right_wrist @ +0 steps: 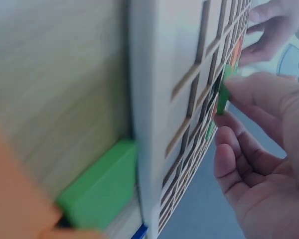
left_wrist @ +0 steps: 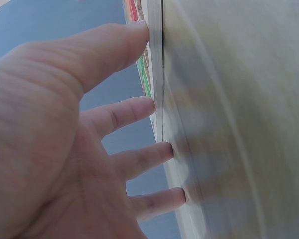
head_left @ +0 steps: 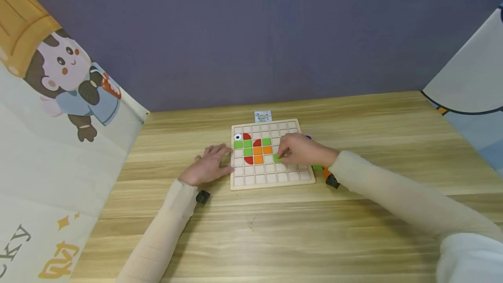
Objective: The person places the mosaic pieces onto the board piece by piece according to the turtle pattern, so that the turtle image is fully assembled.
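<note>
A square wooden grid board (head_left: 260, 179) lies on the table. Set in its cells are a white eye tile (head_left: 237, 137), red quarter-round tiles (head_left: 248, 160), several green squares (head_left: 247, 152) and orange squares (head_left: 258, 159). My right hand (head_left: 302, 150) is over the board's right half, pinching a green square tile (right_wrist: 223, 94) between thumb and fingertips; the tile stands tilted at a cell just right of the orange squares. At the board's left edge rests my left hand (head_left: 208, 165), fingers spread, with thumb and fingertips (left_wrist: 147, 105) along the rim.
A small picture card (head_left: 262, 116) lies behind the board's far edge. Right of the board, partly hidden by my right arm, are a loose green block (right_wrist: 99, 184), an orange piece (right_wrist: 15, 194) and a blue piece (head_left: 308, 137). A dark wall panel (head_left: 275, 38) rises behind the table.
</note>
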Demonstrator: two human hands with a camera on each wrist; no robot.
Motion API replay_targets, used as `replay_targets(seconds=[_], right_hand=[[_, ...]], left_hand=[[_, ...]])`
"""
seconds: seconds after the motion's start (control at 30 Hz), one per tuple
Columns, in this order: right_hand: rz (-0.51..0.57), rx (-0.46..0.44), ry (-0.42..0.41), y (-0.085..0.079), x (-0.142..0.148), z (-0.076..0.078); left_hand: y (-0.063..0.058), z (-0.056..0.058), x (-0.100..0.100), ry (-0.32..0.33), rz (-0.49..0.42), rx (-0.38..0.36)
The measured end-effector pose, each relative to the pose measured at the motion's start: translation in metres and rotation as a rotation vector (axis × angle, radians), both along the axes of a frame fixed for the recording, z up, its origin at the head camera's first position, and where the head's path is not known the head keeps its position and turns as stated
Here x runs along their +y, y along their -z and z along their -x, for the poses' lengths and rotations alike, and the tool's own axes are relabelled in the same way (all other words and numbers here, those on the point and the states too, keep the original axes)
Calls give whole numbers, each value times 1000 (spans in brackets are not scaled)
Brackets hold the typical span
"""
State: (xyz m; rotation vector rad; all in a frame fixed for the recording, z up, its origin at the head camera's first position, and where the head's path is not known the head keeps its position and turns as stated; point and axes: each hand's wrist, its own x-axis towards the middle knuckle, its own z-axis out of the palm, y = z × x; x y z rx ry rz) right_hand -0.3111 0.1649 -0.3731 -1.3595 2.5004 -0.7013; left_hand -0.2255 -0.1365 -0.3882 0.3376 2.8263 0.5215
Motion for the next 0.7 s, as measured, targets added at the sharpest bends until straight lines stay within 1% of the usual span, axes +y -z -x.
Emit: replay_targets(seconds=[0.17, 0.33, 0.47, 0.57, 0.7], right_hand=[[-9, 4, -11, 1, -17, -2], [-6, 28, -14, 6, -26, -2], [-3, 30, -11, 7, -28, -3], [-16, 32, -2, 7, -27, -5], [-34, 43, -10, 4, -23, -7]], left_hand=[[1, 0, 0, 3, -1, 2], [1, 1, 0, 2, -1, -1], [1, 1, 0, -1, -2, -5], [1, 1, -1, -2, 1, -6], [1, 1, -2, 1, 3, -8]])
